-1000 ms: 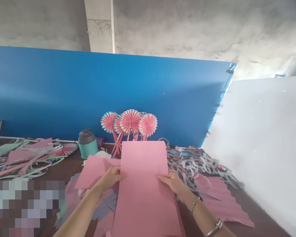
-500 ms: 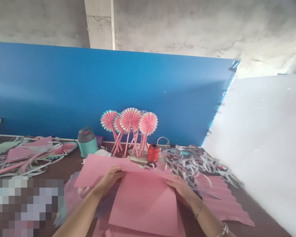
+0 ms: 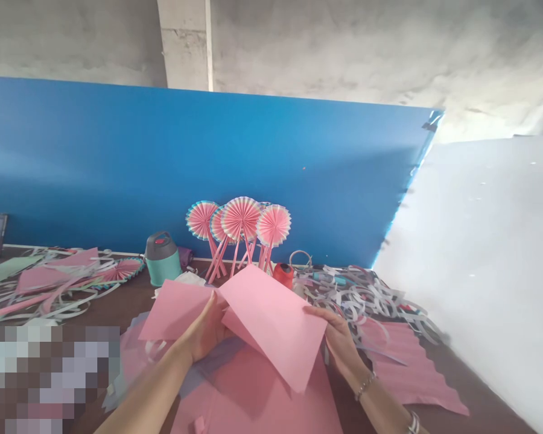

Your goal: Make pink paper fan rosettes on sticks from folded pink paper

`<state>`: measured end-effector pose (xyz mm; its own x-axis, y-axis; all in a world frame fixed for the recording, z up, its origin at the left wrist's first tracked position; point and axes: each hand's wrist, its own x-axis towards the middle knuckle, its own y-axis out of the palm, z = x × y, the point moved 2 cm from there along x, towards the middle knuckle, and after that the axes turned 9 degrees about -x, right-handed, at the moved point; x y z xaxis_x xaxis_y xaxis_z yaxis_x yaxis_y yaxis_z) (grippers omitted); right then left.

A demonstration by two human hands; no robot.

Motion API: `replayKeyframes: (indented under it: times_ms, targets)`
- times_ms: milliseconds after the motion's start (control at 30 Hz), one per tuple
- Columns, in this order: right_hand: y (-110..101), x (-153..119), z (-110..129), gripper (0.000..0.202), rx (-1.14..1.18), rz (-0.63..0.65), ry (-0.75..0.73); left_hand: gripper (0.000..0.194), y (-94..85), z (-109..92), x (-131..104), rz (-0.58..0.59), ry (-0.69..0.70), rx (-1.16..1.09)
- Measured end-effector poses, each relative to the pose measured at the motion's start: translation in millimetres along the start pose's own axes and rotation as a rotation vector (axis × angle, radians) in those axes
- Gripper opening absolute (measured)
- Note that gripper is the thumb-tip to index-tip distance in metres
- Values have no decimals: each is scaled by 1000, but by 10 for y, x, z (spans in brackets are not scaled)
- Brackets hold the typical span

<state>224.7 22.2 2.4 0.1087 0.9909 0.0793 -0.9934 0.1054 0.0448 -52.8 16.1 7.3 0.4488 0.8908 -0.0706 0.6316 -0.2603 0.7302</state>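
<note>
A folded-looking sheet of pink paper (image 3: 274, 322) is raised in front of me, tilted so that it slants down to the right. My left hand (image 3: 208, 330) is closed at its left edge, thumb up, with most fingers hidden behind. At the right edge, my right hand (image 3: 337, 337) pinches the paper between thumb and fingers. Beneath lie larger pink sheets (image 3: 257, 404) on the dark table. Another pink sheet (image 3: 176, 304) lies just beyond my left hand.
Pink paper fans on sticks (image 3: 242, 220) stand at the back, between a teal flask (image 3: 163, 262) and a red spool (image 3: 283, 275). Curled paper strips (image 3: 357, 298) and a pleated pink sheet (image 3: 416, 371) lie at right. More strips (image 3: 67, 295) heap up at left.
The pink sheet has been lifted and turned, from hanging flat towards me to a raised slant. My right hand has moved to its right edge.
</note>
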Motion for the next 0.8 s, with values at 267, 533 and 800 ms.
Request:
replayKeyframes:
  times_ms: [267, 533, 800]
  targets:
    - [4, 2, -76, 23, -87, 62, -55, 39, -42, 23, 8, 0, 154, -68]
    - [22, -12, -59, 26, -236, 210, -149, 51, 20, 22, -4, -245, 162, 25]
    - [83, -137, 25, 41, 82, 407, 43, 56, -151, 8, 78, -310, 242, 99]
